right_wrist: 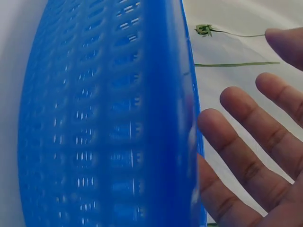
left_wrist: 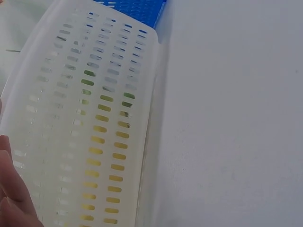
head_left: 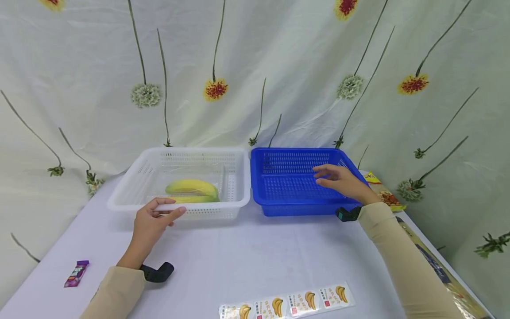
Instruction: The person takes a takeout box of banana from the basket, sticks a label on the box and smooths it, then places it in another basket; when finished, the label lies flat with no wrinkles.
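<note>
My left hand (head_left: 153,223) is at the near rim of a white plastic basket (head_left: 235,204), fingers over the edge and thumb in front, pinching it. Inside that basket lie yellow-green bananas (head_left: 191,187) in a clear plastic wrapping, and their yellow shows through the slots in the left wrist view. To the right stands a blue plastic basket (head_left: 279,208). Over its right part hovers my right hand (head_left: 342,180), fingers spread and loosely bent, holding nothing. In the right wrist view, those fingers (right_wrist: 246,142) appear beside the blue rim.
A strip of banana-printed labels (head_left: 287,302) lies at the table's front. At the left is a small purple packet (head_left: 76,274). Beyond the right arm lie a yellow food bag (head_left: 384,192) and a long gold-coloured package (head_left: 438,270). A flowered curtain (head_left: 299,66) hangs behind.
</note>
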The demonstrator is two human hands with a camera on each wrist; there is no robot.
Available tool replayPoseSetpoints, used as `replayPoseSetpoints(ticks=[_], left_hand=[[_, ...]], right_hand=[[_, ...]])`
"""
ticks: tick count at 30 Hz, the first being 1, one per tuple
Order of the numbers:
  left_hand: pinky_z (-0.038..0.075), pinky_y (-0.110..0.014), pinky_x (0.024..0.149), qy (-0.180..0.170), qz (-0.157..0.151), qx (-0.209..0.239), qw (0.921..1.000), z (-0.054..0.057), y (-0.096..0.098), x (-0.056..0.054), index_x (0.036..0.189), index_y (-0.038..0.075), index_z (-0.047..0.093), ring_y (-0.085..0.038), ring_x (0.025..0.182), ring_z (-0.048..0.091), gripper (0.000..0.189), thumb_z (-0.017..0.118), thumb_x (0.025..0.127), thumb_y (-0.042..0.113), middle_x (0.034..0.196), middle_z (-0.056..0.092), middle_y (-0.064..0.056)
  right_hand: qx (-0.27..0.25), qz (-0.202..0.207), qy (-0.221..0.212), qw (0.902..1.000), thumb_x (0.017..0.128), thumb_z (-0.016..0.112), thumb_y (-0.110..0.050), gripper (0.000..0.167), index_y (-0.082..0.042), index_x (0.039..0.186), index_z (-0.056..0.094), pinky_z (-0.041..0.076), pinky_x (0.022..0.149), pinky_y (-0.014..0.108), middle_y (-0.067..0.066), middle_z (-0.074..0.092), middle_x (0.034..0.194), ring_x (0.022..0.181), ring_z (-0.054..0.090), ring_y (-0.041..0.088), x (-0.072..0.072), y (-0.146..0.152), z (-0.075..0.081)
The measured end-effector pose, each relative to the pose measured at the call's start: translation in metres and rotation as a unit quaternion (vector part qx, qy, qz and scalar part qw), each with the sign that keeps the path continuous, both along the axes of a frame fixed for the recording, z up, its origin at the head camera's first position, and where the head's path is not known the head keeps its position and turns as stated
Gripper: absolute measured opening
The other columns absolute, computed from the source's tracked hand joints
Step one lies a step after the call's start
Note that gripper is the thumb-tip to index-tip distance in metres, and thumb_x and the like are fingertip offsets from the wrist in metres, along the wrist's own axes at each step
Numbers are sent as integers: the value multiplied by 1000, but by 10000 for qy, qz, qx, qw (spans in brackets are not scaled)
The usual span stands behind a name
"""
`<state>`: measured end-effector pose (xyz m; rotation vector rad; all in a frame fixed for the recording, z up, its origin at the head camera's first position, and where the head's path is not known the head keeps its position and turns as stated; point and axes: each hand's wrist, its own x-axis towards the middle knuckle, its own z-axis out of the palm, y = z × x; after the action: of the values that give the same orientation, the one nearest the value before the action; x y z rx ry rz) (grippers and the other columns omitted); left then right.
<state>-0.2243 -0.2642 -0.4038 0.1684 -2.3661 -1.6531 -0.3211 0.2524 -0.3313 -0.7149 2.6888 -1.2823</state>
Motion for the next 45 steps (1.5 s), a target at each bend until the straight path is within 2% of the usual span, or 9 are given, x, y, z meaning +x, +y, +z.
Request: replayPoseSetpoints(ticks=[9, 14, 21, 31, 38, 45], left_hand=[[54, -26, 67, -155, 7, -141, 9998, 3, 0, 0, 126, 3, 68, -13, 72, 70, 49, 90, 92, 31, 84, 76, 18], [55, -27, 68, -168, 20, -145, 9998, 2, 0, 0, 126, 4, 67, -15, 74, 72, 50, 90, 92, 32, 84, 76, 18], [57, -27, 71, -112, 28, -206, 9997, 2, 1, 1, 127, 2, 67, -16, 73, 72, 50, 90, 93, 31, 84, 77, 17], [57, -27, 72, -169, -29, -245, 9996, 3, -1, 1, 130, 2, 66, -16, 75, 73, 54, 89, 93, 33, 87, 77, 14], [57, -27, 72, -178, -60, -170, 9997, 3, -1, 1, 129, 2, 66, -15, 75, 72, 53, 90, 92, 32, 86, 76, 16], [57, -27, 72, -166, -74, -224, 9996, 4, -2, 1, 130, 2, 66, -16, 75, 73, 54, 89, 93, 33, 87, 77, 14]], right_hand=[[-50, 380, -276, 9989, 111, 62, -11, 44, 8, 150, 55, 50, 111, 60, 29, 65, 140, 130, 63, 47, -8, -25, 7], [-183, 444, -711, 9963, 111, 62, -14, 47, 6, 153, 52, 50, 112, 61, 30, 61, 146, 135, 59, 50, -16, -39, 9], [-630, 580, -1314, 9876, 110, 65, -15, 53, 4, 157, 49, 48, 114, 59, 31, 54, 154, 141, 53, 52, -23, -60, 10], [-1009, 718, -1583, 9796, 109, 65, -11, 55, 4, 159, 47, 51, 111, 56, 32, 53, 155, 138, 57, 50, -30, -93, 8], [-1305, 787, -1769, 9723, 109, 64, -9, 51, 4, 156, 49, 45, 115, 63, 34, 50, 156, 139, 53, 54, -32, -115, 7], [-1374, 668, -1786, 9720, 109, 66, -13, 50, 3, 154, 53, 46, 114, 62, 30, 56, 153, 131, 61, 46, -34, -137, 6]])
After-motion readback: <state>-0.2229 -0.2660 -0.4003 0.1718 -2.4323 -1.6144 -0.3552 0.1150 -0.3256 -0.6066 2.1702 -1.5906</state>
